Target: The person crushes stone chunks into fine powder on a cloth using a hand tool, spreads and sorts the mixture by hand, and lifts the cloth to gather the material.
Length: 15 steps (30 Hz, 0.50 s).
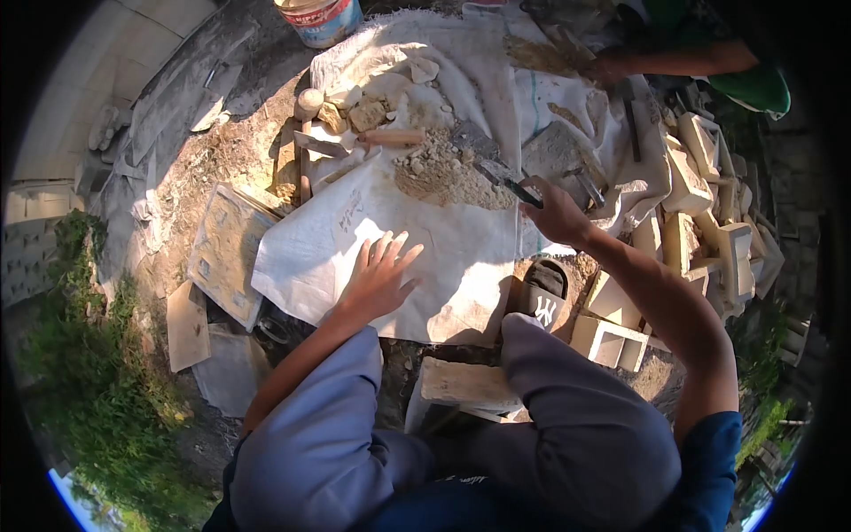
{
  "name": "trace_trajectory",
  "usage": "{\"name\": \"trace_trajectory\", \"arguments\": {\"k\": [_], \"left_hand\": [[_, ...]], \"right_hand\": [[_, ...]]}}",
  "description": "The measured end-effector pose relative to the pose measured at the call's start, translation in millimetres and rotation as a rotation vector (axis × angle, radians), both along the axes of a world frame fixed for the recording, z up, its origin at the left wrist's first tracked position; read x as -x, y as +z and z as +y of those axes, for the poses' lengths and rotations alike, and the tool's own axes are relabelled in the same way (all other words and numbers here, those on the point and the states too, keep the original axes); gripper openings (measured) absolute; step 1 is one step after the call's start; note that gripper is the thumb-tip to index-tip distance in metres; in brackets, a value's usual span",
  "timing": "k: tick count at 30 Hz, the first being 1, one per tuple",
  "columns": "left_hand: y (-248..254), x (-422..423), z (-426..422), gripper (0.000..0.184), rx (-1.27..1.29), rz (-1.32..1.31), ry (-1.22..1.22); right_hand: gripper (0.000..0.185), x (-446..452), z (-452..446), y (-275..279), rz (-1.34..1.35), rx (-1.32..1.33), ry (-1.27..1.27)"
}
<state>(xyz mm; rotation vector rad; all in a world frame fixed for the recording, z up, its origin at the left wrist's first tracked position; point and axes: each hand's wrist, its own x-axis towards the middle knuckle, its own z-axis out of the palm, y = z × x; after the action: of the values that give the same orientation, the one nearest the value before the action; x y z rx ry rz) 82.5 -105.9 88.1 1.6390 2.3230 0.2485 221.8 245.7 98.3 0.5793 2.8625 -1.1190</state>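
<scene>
My right hand [557, 213] is closed round the dark handle of a trowel [489, 156], whose grey blade lies at the upper right edge of a pile of pale crumbly material [443, 177]. The pile rests on a white woven sheet [461, 266]. Over the lower left part of the sheet, my left hand [377, 277] has its fingers spread and holds nothing; whether it touches the sheet is unclear. A wooden-handled tool [390, 137] lies at the pile's upper left side.
Another person's arm [683, 60] reaches in at the upper right. Pale hollow blocks [700, 204] are heaped at the right. A bucket [321, 19] stands at the top, a mallet [308, 105] below it. A slab [229, 253] lies left, a block [465, 383] between my knees.
</scene>
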Motion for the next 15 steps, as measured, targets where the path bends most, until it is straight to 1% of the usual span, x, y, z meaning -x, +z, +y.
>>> {"name": "trace_trajectory", "arguments": {"k": [2,3,5,6,8,9,11,12,15], "left_hand": [[5.0,-9.2,-3.3,0.063,0.009,-0.017,0.022],[7.3,-11.5,-4.9,0.063,0.010,-0.003,0.018],[7.7,-11.7,-7.1,0.063,0.016,0.009,0.019],[7.3,-10.6,-7.5,0.063,0.017,0.005,0.026],[7.4,-7.8,-5.7,0.064,0.018,0.002,0.043],[8.9,-6.7,-4.4,0.064,0.012,-0.014,0.049],[10.1,-5.4,-6.0,0.064,0.009,-0.031,0.064],[9.3,-4.1,-6.9,0.064,-0.003,-0.033,0.055],[10.8,1.4,-8.9,0.065,-0.025,-0.050,0.054]], "right_hand": [[0.044,24.8,12.4,-3.8,-0.084,0.086,0.061],[0.044,36.6,11.6,-2.2,-0.084,0.090,0.064],[0.044,57.2,6.0,4.5,-0.264,0.186,-0.062],[0.044,59.4,6.1,-10.1,-0.266,0.189,-0.056],[0.043,62.7,4.7,-49.6,-0.054,-0.118,-0.016],[0.043,62.9,1.3,-50.3,-0.054,-0.115,-0.007],[0.038,54.3,-14.4,-45.3,-0.181,0.075,0.018],[0.035,55.0,-20.0,-26.6,-0.296,0.152,0.092],[0.033,36.2,-33.1,-17.8,-0.323,0.234,0.139]]}}
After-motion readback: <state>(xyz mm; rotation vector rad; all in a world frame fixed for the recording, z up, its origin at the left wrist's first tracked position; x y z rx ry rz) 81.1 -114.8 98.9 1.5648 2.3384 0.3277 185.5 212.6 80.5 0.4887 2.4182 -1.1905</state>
